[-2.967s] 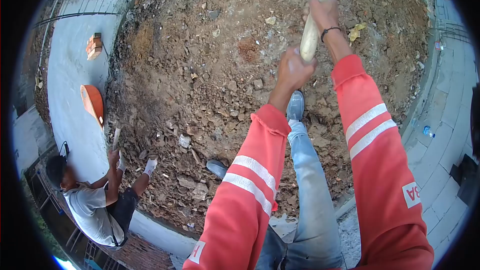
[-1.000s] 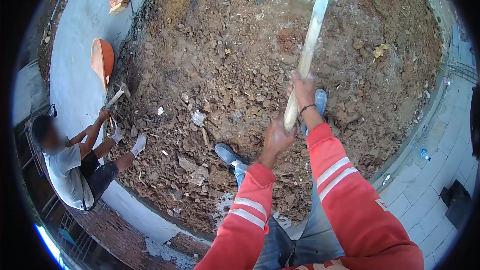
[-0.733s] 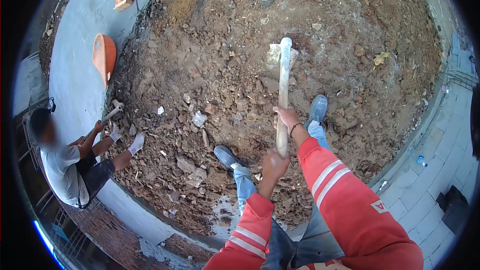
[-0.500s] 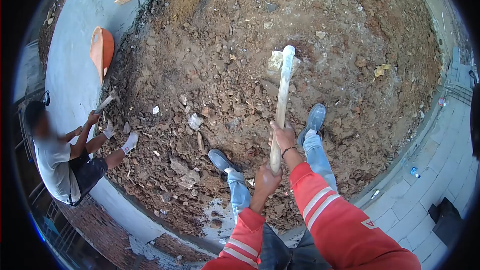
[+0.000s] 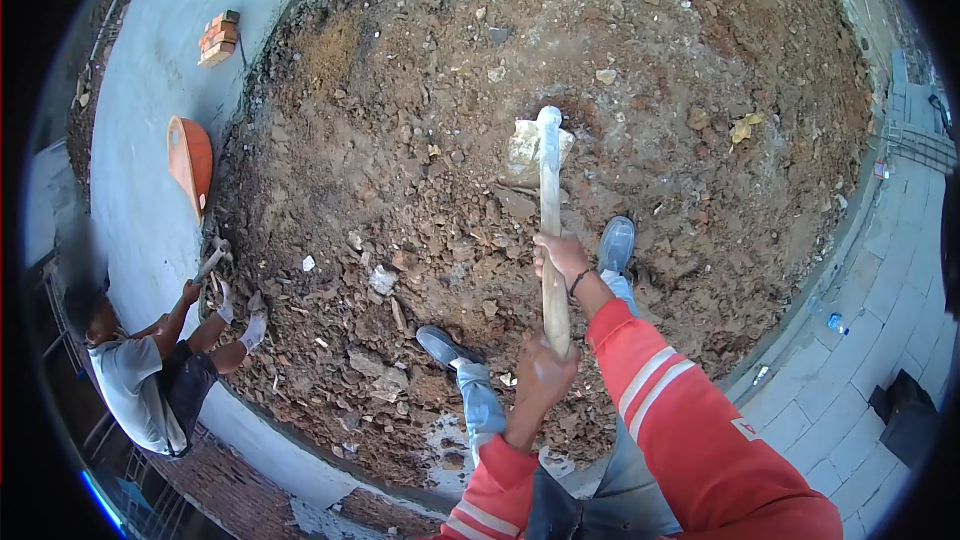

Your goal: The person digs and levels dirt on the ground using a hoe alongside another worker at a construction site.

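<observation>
Both my hands grip the wooden handle of a hoe [image 5: 551, 202], which points straight ahead of me. My left hand [image 5: 541, 376] is closed around the handle's near end. A little farther up, my right hand [image 5: 567, 262] wraps the shaft, with a dark band on its wrist. The hoe's pale, dirt-smeared blade [image 5: 524, 147] is at the far end, down at the soil; whether its edge is in the ground I cannot tell. Loose brown soil [image 5: 440, 200] with stones lies around it.
At the left a co-worker [image 5: 150, 380] sits holding a short-handled tool [image 5: 212, 258]. An orange basin-like container [image 5: 190, 165] and stacked bricks [image 5: 218, 38] rest on the concrete strip [image 5: 140, 130]. A whitish stone [image 5: 382, 280] lies near my feet. Paving [image 5: 840, 370] borders the right.
The hoe has swung slightly left in view, its handle now nearly straight ahead. My hands keep their grip. The co-worker and basin appear lower as the view shifts.
</observation>
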`<state>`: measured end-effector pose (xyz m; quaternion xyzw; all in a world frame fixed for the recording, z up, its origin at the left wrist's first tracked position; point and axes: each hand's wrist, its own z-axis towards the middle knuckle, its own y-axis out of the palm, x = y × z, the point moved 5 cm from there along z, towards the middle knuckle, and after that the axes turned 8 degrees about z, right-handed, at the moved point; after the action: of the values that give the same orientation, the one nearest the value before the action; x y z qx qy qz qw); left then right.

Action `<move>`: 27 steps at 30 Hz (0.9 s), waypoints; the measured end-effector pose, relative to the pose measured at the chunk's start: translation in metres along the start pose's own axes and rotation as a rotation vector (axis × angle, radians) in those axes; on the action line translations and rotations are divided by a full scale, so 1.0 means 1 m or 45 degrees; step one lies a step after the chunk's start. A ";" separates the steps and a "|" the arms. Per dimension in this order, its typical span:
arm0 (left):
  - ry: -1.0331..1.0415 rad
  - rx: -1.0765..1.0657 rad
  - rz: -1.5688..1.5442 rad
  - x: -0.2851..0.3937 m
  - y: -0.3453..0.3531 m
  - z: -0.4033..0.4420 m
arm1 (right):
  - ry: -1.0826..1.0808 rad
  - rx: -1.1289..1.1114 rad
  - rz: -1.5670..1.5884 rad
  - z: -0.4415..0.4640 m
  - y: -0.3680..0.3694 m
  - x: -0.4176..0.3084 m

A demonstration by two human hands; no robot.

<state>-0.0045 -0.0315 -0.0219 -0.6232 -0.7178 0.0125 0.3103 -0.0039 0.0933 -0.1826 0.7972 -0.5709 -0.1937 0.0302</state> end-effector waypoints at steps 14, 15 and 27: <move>0.293 -0.009 0.709 0.017 0.086 0.042 | -0.550 0.233 0.141 -0.050 -0.084 -0.094; 0.404 0.041 0.632 0.063 0.082 0.075 | -0.708 0.349 0.044 -0.037 -0.086 -0.138; 0.443 0.043 0.888 0.126 0.063 0.178 | -0.568 0.677 -0.633 0.135 -0.114 -0.182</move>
<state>-0.0344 0.1621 -0.1368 -0.8175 -0.3990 0.0232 0.4147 0.0023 0.3236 -0.2883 0.8292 -0.3839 -0.2090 -0.3484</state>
